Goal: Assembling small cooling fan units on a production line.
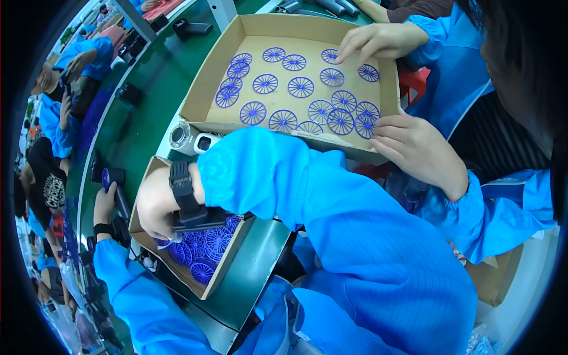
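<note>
Your right hand (157,204), strapped at the wrist with a black band, reached down into the small cardboard box (228,260), fingers curled among the heaped blue spoked wheels (207,245); whether they pinched one, you cannot tell. Your left hand (105,201) closed around a dark tool (115,183) at the box's left edge. Beyond, a co-worker's hands (414,145) spread over flat wheels laid in a wide shallow cardboard tray (204,89). Smooth green tabletop (160,77) lay open to the left.
</note>
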Demonstrator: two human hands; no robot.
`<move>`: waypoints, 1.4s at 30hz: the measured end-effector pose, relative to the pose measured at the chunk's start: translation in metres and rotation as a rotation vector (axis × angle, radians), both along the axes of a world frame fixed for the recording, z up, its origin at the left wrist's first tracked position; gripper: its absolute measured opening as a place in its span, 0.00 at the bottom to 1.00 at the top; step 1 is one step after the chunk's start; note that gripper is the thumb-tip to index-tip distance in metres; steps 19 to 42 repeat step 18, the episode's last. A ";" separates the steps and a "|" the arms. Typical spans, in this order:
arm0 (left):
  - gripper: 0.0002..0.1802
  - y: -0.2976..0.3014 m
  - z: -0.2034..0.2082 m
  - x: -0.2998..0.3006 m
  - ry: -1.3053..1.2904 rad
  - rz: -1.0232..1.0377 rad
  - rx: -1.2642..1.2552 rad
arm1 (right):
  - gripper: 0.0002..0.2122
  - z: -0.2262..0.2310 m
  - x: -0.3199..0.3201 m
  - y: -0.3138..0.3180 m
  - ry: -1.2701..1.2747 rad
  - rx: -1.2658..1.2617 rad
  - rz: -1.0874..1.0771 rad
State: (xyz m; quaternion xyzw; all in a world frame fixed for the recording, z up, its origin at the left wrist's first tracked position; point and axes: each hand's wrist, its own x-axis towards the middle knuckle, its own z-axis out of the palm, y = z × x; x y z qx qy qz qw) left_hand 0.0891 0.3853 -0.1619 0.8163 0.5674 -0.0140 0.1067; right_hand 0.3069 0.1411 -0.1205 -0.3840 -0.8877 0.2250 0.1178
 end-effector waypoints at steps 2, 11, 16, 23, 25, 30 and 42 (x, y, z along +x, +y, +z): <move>0.26 0.019 0.007 0.000 -0.001 -0.042 0.095 | 0.08 -0.026 -0.005 0.012 0.130 0.127 0.146; 0.32 0.087 0.022 0.054 -0.005 -0.207 0.168 | 0.18 -0.031 -0.046 0.015 -0.053 0.172 0.106; 0.43 0.057 -0.017 0.154 0.205 -0.109 0.449 | 0.16 -0.025 -0.025 0.012 -0.128 0.021 0.007; 0.49 0.080 -0.008 0.137 0.177 -0.070 0.174 | 0.16 -0.020 -0.043 0.019 -0.139 0.014 0.079; 0.49 0.080 -0.008 0.137 0.177 -0.070 0.174 | 0.16 -0.020 -0.043 0.019 -0.139 0.014 0.079; 0.49 0.080 -0.008 0.137 0.177 -0.070 0.174 | 0.16 -0.020 -0.043 0.019 -0.139 0.014 0.079; 0.49 0.080 -0.008 0.137 0.177 -0.070 0.174 | 0.16 -0.020 -0.043 0.019 -0.139 0.014 0.079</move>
